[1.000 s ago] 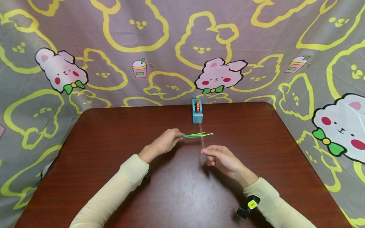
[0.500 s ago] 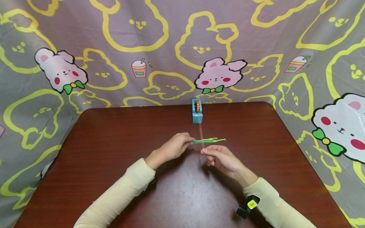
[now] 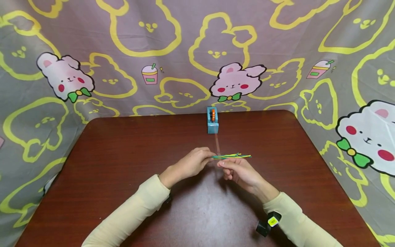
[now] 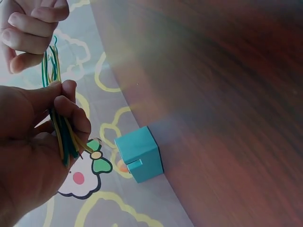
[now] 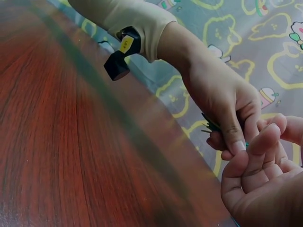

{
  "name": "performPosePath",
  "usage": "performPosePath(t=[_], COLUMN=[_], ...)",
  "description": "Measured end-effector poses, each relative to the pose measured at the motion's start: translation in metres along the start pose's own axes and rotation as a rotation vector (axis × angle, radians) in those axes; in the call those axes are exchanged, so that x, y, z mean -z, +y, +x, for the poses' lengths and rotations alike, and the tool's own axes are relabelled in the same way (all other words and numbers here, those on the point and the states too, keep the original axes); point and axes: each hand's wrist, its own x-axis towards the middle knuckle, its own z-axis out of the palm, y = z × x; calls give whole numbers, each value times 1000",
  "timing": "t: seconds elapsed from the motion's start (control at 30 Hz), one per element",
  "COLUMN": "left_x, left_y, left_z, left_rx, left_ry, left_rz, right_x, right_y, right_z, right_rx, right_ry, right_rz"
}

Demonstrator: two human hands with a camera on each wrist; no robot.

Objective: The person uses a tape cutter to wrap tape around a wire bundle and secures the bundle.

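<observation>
My left hand grips a bundle of thin green and yellow wires, held almost level above the table. In the left wrist view the wires pass between thumb and fingers, their ends fanning out below the palm. My right hand pinches the end of a clear tape strip, which runs back to a blue tape dispenser with an orange reel. The bundle crosses the strip just beyond the right fingertips; whether wires and tape touch, I cannot tell. In the right wrist view the two hands nearly meet.
The dark brown wooden table extends around both hands. A patterned cloth with rabbit drawings hangs behind it and at both sides. A black wrist camera sits on the right sleeve.
My left hand has moved right and toward me, bringing the wires across the tape near my right fingers. The right hand and the tape dispenser have stayed in place.
</observation>
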Motion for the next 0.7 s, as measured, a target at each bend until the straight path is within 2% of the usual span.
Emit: performPosePath(t=[0.33,0.7], left_x=[1,0], left_y=[8,12], left_z=[-4,-4], left_rx=[8,0], left_ry=[-6,27], left_rz=[-21,-55], right_x=[0,1], right_y=[2,5], right_z=[-2,-4], right_rx=[8,4], right_ry=[16,45], right_rz=[-25,-49])
